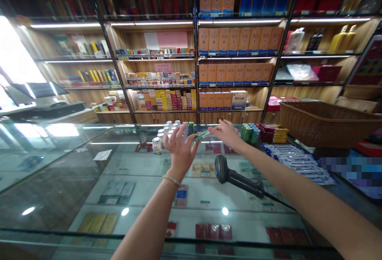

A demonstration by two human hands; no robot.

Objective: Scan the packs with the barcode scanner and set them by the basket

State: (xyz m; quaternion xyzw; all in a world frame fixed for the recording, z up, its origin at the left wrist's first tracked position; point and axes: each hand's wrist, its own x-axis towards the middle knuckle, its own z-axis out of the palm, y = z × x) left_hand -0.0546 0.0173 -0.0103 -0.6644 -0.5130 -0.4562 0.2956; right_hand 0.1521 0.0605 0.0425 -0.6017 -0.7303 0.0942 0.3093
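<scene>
A small green and white pack (pixel 203 135) is held level over the glass counter, between both hands. My left hand (pixel 181 150) pinches its left end between thumb and finger, the other fingers raised. The fingertips of my right hand (pixel 228 133) grip its right end. Just behind my left hand stand several white-capped bottles (pixel 161 134), with small pink and green containers (pixel 190 128) beside them. A black handheld scanner (pixel 235 176) lies on the glass below my right hand.
Green cans (pixel 246 132) and red and yellow packs (pixel 273 132) stand right of my hands. Blue-white packets (pixel 298 162) lie nearer. A wicker basket (pixel 325 126) is at the right; a paper slip (pixel 103 155) lies left. Stocked shelves (pixel 235 58) rise behind the glass counter (pixel 134 188).
</scene>
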